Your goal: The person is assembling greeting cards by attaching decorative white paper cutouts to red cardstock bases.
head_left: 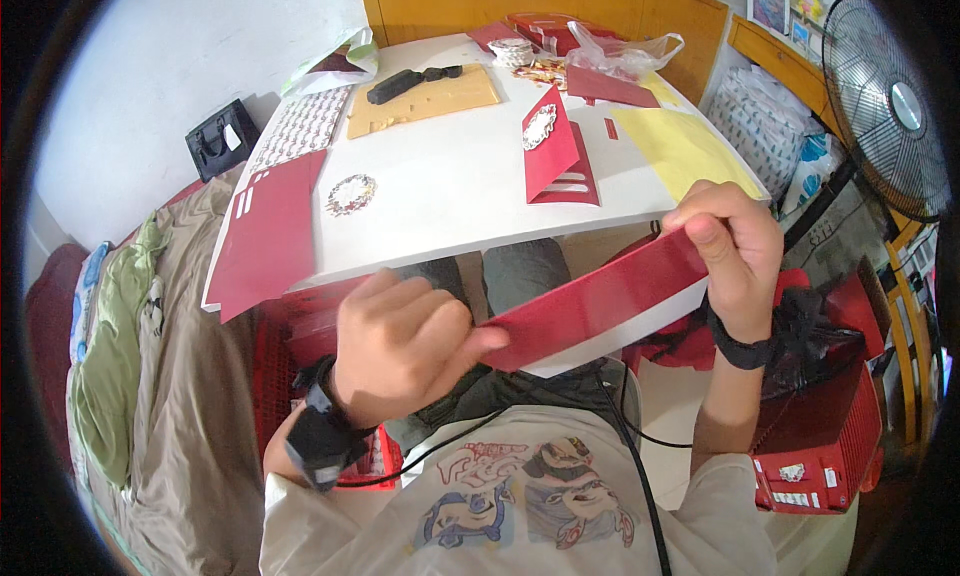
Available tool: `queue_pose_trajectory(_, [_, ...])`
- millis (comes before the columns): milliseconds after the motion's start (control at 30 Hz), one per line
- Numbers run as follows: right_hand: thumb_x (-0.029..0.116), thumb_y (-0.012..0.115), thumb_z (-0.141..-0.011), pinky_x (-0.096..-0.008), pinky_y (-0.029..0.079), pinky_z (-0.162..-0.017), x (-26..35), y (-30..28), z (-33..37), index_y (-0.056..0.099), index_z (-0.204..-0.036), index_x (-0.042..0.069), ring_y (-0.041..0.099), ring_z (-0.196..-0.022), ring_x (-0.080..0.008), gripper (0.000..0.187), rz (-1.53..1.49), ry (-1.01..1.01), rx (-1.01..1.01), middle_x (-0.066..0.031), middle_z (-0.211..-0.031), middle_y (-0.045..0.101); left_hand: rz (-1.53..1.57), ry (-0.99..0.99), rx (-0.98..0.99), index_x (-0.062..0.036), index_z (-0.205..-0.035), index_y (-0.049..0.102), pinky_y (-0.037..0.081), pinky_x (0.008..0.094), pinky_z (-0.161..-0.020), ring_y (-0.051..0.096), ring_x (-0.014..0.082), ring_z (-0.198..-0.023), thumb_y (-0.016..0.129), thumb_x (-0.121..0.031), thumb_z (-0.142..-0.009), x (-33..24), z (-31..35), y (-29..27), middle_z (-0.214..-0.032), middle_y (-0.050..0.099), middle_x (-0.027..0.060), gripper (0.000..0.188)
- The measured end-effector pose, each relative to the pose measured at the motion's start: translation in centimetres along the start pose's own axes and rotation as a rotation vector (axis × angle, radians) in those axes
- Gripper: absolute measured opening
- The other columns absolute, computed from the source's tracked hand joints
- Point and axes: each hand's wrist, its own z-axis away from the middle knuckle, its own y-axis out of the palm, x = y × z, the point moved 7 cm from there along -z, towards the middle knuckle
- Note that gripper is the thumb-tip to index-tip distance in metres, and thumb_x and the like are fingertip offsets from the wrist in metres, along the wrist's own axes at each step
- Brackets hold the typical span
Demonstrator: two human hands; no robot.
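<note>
In the head view, the left hand is pinching the lower left end of a long red card strip, fingers curled closed around it. The right hand is gripping the upper right end of the same strip, thumb on the near face and fingers folded over the top edge. The strip is being held tilted, rising from left to right, in the air just in front of the near edge of the white bench, above the person's lap. On the bench, a folded red card is standing partly open, a large red sheet is lying at the left edge, a yellow sheet is lying at the right, and a small round lace ornament is lying between the red pieces.
</note>
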Motion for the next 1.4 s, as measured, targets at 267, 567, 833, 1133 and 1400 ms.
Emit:
queue_pose_trajectory(267, [0.016, 0.056, -0.084, -0.0203, 0.037, -0.059, -1.7, -0.3, 0.2, 0.056, -0.079, 0.0, 0.049, -0.064, -0.0096, 0.016, -0.137, 0.009, 0.02, -0.0063, -0.072, 0.058, 0.119, 0.076, -0.029, -0.0081, -0.058, 0.041, 0.029, 0.0309, -0.044, 0.042, 0.0195, -0.046, 0.067, -0.019, -0.067, -0.4, -0.1, 0.1, -0.054, 0.044, 0.0028, 0.029])
queue_pose_trajectory(567, [0.003, 0.059, -0.078, -0.0225, 0.038, -0.056, -1.2, 1.7, 1.2, 0.055, -0.078, 0.001, 0.049, -0.062, -0.0105, 0.005, -0.268, 0.003, 0.112, -0.0055, -0.07, 0.057, 0.033, 0.024, 0.004, -0.0078, -0.062, 0.045, 0.033, 0.0301, -0.053, 0.048, 0.0178, -0.056, 0.062, -0.008, -0.061, -1.0, -0.8, 0.3, -0.061, 0.047, 0.0022, 0.017])
queue_pose_trajectory(833, [-0.001, 0.066, -0.07, -0.023, 0.041, -0.056, -0.7, 2.7, 1.5, 0.053, -0.074, 0.002, 0.054, -0.062, -0.013, 0.014, -0.192, 0.011, 0.153, -0.0063, -0.069, 0.058, 0.041, -0.008, 0.109, -0.0094, -0.059, 0.042, 0.03, 0.0297, -0.049, 0.046, 0.0179, -0.051, 0.064, -0.012, -0.067, 0.3, -0.1, 1.5, -0.056, 0.045, 0.0011, 0.024])
queue_pose_trajectory(1133, [0.017, 0.057, -0.083, -0.0175, 0.034, -0.067, -4.3, -1.5, 1.7, 0.052, -0.081, 0.004, 0.041, -0.07, -0.0054, 0.014, -0.28, 0.262, -0.163, 0.0014, -0.075, 0.05, -0.032, 0.083, -0.072, -0.0068, -0.116, 0.044, 0.04, 0.0419, -0.081, 0.05, 0.0334, -0.103, 0.057, 0.003, -0.052, 0.1, -0.3, 0.2, -0.119, 0.046, 0.0207, 0.066])
queue_pose_trajectory(1400, [0.044, 0.037, -0.089, -0.0256, 0.036, -0.081, -6.4, 0.5, 2.7, 0.051, -0.097, 0.002, 0.048, -0.087, -0.0128, 0.045, -0.684, 0.478, -0.037, -0.0056, -0.087, 0.054, 0.053, 0.09, -0.202, -0.0008, -0.093, 0.057, 0.041, 0.0328, -0.064, 0.056, 0.0254, -0.077, 0.055, -0.005, -0.063, 0.5, -0.4, -0.6, -0.089, 0.059, 0.0106, 0.03])
